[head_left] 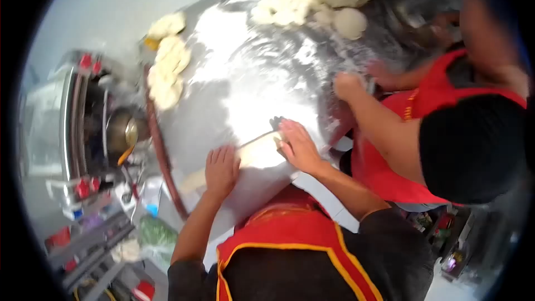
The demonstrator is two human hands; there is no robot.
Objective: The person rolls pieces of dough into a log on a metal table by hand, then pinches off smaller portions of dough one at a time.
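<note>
The left hand (222,170) lies flat, fingers extended; the right hand (298,145) is spread, thumb apart. Between them runs the pale, dough-like strip (257,154), where matched palm pressure should keep thickness even.

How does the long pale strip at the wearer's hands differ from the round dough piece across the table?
Shape: the pale strip is long and narrow, while the round dough piece is compact. Contact: the person's left hand and right hand rest on the strip; no hand touches the round piece. Both are pale and lie on the metal table.
</note>
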